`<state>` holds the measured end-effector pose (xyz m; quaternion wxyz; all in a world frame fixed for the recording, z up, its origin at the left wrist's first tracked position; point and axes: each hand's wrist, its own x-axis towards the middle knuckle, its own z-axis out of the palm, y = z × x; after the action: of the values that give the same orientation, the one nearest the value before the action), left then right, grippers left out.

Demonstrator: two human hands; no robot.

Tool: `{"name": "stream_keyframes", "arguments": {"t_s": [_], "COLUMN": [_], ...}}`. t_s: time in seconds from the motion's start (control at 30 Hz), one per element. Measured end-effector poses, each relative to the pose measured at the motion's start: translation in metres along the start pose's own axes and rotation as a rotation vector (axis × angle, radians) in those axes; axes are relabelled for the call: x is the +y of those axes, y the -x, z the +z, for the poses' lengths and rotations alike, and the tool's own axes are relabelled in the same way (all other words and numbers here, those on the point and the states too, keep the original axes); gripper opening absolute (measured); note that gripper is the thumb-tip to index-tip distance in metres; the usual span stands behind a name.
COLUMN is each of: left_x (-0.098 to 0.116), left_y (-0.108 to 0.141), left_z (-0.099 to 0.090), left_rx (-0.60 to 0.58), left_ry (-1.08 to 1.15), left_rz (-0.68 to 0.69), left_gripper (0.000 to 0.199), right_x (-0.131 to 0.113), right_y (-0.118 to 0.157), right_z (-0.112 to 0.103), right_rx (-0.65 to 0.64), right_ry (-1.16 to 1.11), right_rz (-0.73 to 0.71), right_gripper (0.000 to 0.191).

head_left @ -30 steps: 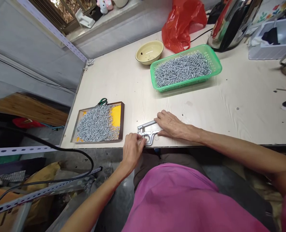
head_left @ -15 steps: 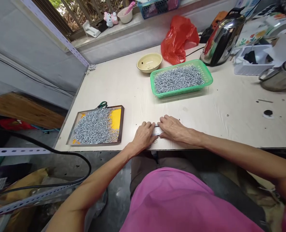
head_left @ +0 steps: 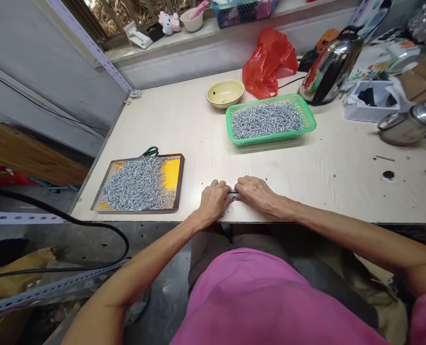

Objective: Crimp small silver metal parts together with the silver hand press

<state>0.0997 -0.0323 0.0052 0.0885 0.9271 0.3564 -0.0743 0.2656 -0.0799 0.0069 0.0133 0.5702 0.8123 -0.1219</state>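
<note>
Close to the table's front edge, my left hand (head_left: 214,199) and my right hand (head_left: 256,195) are side by side with fingers curled. Between them shows a short stretch of a narrow grey, metallic-looking strip (head_left: 233,192). Both hands grip its ends, and the fingers hide most of it. Left of my left hand lies a shallow dark-rimmed tray (head_left: 180,179) with a yellow bottom, heaped with small silvery metal pieces (head_left: 137,187) that look like screws or springs. Beyond my right hand, a green plastic basket (head_left: 308,120) holds many similar pieces.
Green-handled scissors (head_left: 150,151) lie behind the tray. Farther back are a cream bowl (head_left: 225,93), a red plastic bag (head_left: 270,62) and a steel kettle (head_left: 333,67). A white box (head_left: 371,111) and a metal pot (head_left: 407,125) stand at the right.
The piece between my hands showed a wider pale face bordered by dark lines; now only a narrow grey strip shows. My hands stay almost in place while the view shifts slightly.
</note>
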Motion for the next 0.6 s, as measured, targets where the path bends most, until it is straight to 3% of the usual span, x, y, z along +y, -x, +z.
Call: {"name": "stream_keyframes", "arguments": {"t_s": [0.17, 0.23, 0.33, 0.47, 0.6], "left_x": [0.011, 0.019, 0.030, 0.035, 0.034], "left_y": [0.019, 0.028, 0.036, 0.037, 0.035], "left_z": [0.030, 0.045, 0.058, 0.059, 0.060], "left_rx": [0.270, 0.339, 0.366, 0.392, 0.420], "left_ry": [0.049, 0.085, 0.148, 0.197, 0.207], "left_rz": [0.016, 0.071, 0.122, 0.109, 0.108], "left_gripper": [0.037, 0.035, 0.033, 0.029, 0.028], "right_x": [0.019, 0.027, 0.035, 0.040, 0.020], "right_y": [-0.003, -0.007, -0.019, -0.045, -0.064], "right_z": [0.001, 0.004, 0.008, 0.003, -0.009], "right_rx": [0.078, 0.081, 0.119, 0.181, 0.151], "right_ry": [-0.011, -0.052, -0.036, 0.050, 0.117], "right_rz": [-0.051, -0.076, -0.017, -0.003, -0.014], "right_gripper": [0.045, 0.039, 0.026, 0.021, 0.018]}}
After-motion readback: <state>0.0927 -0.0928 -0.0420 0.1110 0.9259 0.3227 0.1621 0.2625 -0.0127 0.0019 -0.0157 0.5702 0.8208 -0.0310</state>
